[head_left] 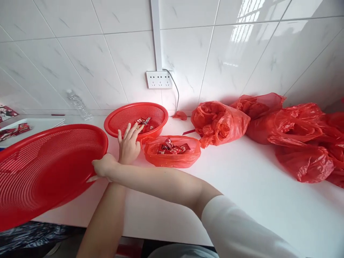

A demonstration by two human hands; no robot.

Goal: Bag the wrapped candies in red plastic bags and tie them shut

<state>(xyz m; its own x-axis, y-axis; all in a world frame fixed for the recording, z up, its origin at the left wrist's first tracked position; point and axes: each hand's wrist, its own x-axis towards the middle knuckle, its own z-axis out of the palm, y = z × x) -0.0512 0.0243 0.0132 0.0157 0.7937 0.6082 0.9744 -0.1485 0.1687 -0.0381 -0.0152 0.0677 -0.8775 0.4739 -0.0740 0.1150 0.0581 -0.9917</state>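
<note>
Right hand (106,167) grips large basket's rim (105,140) — white tabletop (242,190) stretches rightward.

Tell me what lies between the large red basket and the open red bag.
The head view shows the right hand at the rim of the large red basket, then the left hand, nearer the open red bag.

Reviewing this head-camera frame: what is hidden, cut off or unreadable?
All in the head view:
Large red perforated plastic basket: left side cut off by the picture's left edge.
Left hand: wrist partly hidden by the crossing right arm.
Small shiny red-wrapped packets: print too small to read.
Crumpled translucent red plastic bags, right side: contents hidden by folded plastic.
</note>
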